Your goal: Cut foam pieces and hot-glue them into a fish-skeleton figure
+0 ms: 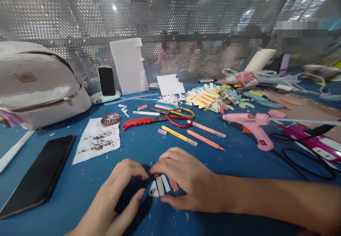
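At six o'clock on the tabletop [98,182], I see white pieces [160,186] lined up with gaps, seemingly unjoined; the right hand [188,179] cups them, grip unclear; the left hand [117,186] gapes beside them, empty.

Smooth, paper-like, matt faces are being shown by the strips [160,186], glossy plastic by the glue gun [249,119], shiny perforated metal by the screen [80,16], matt finish by the tabletop [142,145].
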A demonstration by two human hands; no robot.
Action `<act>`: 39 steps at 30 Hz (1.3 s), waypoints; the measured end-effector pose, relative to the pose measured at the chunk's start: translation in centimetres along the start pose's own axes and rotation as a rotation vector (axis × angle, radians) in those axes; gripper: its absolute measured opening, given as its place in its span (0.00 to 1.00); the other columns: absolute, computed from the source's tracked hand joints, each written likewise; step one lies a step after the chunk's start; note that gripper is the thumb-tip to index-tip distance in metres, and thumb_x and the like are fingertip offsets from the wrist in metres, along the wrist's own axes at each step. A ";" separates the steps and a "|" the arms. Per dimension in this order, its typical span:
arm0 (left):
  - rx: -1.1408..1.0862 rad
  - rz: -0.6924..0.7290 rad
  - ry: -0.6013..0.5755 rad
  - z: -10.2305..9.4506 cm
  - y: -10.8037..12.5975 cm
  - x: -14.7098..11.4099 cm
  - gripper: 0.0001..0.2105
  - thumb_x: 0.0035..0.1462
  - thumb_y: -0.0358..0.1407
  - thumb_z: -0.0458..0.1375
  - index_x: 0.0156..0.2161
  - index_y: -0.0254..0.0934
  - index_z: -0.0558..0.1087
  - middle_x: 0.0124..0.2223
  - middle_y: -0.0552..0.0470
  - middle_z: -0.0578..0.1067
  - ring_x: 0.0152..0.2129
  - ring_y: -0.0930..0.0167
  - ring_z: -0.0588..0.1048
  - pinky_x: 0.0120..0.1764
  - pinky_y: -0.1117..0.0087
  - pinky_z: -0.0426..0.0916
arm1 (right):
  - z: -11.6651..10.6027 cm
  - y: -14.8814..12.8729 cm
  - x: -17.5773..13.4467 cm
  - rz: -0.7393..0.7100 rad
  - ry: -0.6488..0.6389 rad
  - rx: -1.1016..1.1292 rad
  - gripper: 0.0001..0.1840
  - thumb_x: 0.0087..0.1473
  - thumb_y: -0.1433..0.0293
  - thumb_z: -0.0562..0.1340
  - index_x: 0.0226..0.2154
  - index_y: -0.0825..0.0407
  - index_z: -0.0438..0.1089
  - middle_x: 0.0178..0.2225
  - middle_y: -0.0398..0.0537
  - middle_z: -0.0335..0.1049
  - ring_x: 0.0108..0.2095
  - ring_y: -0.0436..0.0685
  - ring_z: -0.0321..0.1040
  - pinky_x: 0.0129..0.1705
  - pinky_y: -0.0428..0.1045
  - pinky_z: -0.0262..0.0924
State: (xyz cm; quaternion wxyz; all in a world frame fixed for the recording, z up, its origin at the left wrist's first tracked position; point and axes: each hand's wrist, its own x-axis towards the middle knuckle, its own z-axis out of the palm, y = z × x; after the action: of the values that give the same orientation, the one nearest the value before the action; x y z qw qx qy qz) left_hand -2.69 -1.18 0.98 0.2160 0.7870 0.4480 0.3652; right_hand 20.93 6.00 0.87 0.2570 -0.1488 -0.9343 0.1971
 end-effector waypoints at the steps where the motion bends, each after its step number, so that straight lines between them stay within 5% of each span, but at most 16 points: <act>1: -0.004 -0.001 -0.007 0.0 0.0 0.0 0.10 0.65 0.29 0.51 0.48 0.47 0.66 0.43 0.53 0.74 0.41 0.69 0.75 0.42 0.72 0.71 | 0.0 0.0 0.0 -0.007 -0.004 -0.008 0.19 0.65 0.59 0.59 0.52 0.55 0.66 0.43 0.54 0.73 0.46 0.61 0.65 0.54 0.57 0.55; 12: -0.015 -0.015 -0.026 0.1 0.0 -0.1 0.11 0.66 0.29 0.51 0.49 0.48 0.66 0.44 0.53 0.74 0.41 0.69 0.74 0.44 0.71 0.70 | -0.4 -0.1 -0.4 0.027 0.005 -0.097 0.26 0.54 0.63 0.66 0.53 0.56 0.66 0.43 0.54 0.72 0.45 0.63 0.65 0.52 0.58 0.57; 16: 0.000 -0.027 -0.017 0.0 0.0 -0.2 0.10 0.66 0.30 0.50 0.48 0.47 0.67 0.44 0.51 0.75 0.41 0.67 0.75 0.42 0.70 0.71 | -0.7 -0.4 -0.4 0.059 -0.012 -0.087 0.22 0.55 0.68 0.63 0.52 0.56 0.67 0.42 0.54 0.72 0.44 0.62 0.64 0.51 0.57 0.58; 23: 0.006 -0.013 -0.018 0.1 -0.2 -0.2 0.10 0.66 0.31 0.51 0.48 0.47 0.68 0.43 0.52 0.75 0.41 0.69 0.75 0.42 0.71 0.70 | -0.7 -0.2 -0.5 0.017 -0.018 -0.061 0.19 0.61 0.63 0.62 0.51 0.56 0.67 0.42 0.54 0.71 0.43 0.61 0.64 0.51 0.56 0.56; 31: 0.198 -0.028 -0.117 0.8 -0.4 0.3 0.11 0.61 0.36 0.63 0.48 0.47 0.70 0.46 0.52 0.76 0.44 0.62 0.73 0.47 0.61 0.66 | -0.4 0.2 -0.3 0.021 -0.049 -0.015 0.22 0.60 0.58 0.64 0.51 0.56 0.66 0.42 0.52 0.71 0.45 0.61 0.63 0.52 0.56 0.54; 39: 0.261 -0.059 -0.198 0.8 -0.1 0.9 0.10 0.60 0.39 0.64 0.46 0.45 0.71 0.46 0.52 0.74 0.43 0.63 0.72 0.46 0.61 0.66 | -0.3 -0.1 0.4 0.046 -0.052 0.032 0.19 0.52 0.68 0.70 0.45 0.55 0.67 0.40 0.47 0.71 0.40 0.57 0.63 0.48 0.51 0.55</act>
State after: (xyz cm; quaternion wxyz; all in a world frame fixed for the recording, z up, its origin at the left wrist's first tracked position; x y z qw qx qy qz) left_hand -1.81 -0.36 0.76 0.1655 0.8269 0.4912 0.2180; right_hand 20.71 6.18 1.30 0.2304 -0.1610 -0.9338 0.2215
